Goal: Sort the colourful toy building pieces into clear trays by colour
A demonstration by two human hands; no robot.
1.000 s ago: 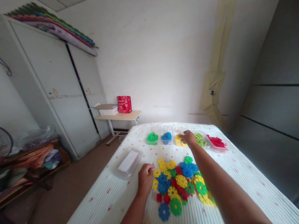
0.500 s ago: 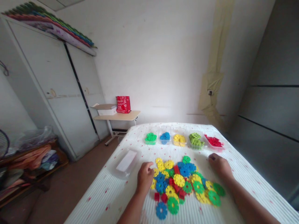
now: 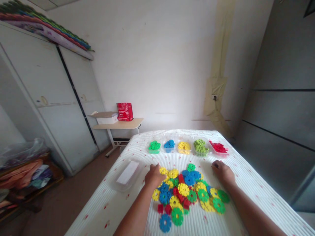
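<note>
A loose pile of notched, flower-shaped plastic discs [image 3: 183,189] in yellow, blue and green, mixed with small red square pieces [image 3: 168,209], covers the table in front of me. At its far left edge, my left hand [image 3: 154,177] reaches over the yellow discs [image 3: 163,170], thumb and fingers apart and touching or very near them. My right hand [image 3: 223,173] rests on the tabletop right of the pile, fingers curled closed. Whatever those fingers may hold is hidden. A lone green disc [image 3: 191,167] lies at the pile's far edge, between both hands.
Along the far side stand clear tubs of green pieces [image 3: 154,146], blue pieces [image 3: 169,145], yellow pieces [image 3: 184,147], light green pieces [image 3: 201,147] and red pieces [image 3: 218,148]. A clear lid [image 3: 117,186] with a white label lies left on the ribbed tablecloth [image 3: 98,214].
My left hand has moved slightly forward onto the yellow discs at the pile's edge. The right hand stays in about the same place. The view has turned a little to the right.
</note>
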